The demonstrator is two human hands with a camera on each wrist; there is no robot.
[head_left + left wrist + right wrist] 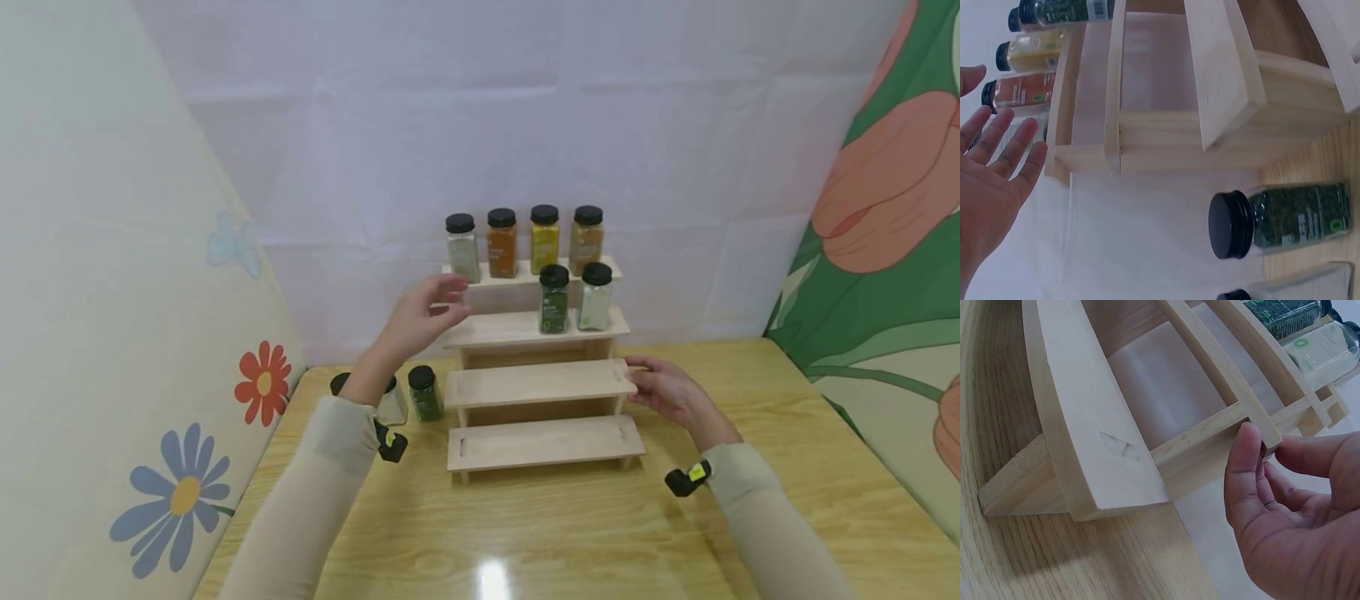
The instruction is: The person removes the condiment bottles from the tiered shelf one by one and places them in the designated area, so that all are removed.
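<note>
A stepped wooden spice rack [540, 383] stands on the table. My right hand [671, 392] pinches the right end of its second board from the bottom between thumb and fingers, as the right wrist view shows. My left hand [423, 317] is raised by the rack's upper left, fingers spread, holding nothing. Its fingertips are close to a grey-green spice jar [463, 257] at the top tier's left end; whether they touch it I cannot tell. Beside that jar stand an orange jar [502, 247], a yellow jar [544, 246] and a tan jar [587, 246].
A green herb jar [553, 307] and a white jar [595, 302] occupy the third tier's right half. Left of the rack, another green herb jar [425, 398] and a pale jar [392, 407] stand on the table [562, 533], with a black lid [340, 382] partly behind my left forearm.
</note>
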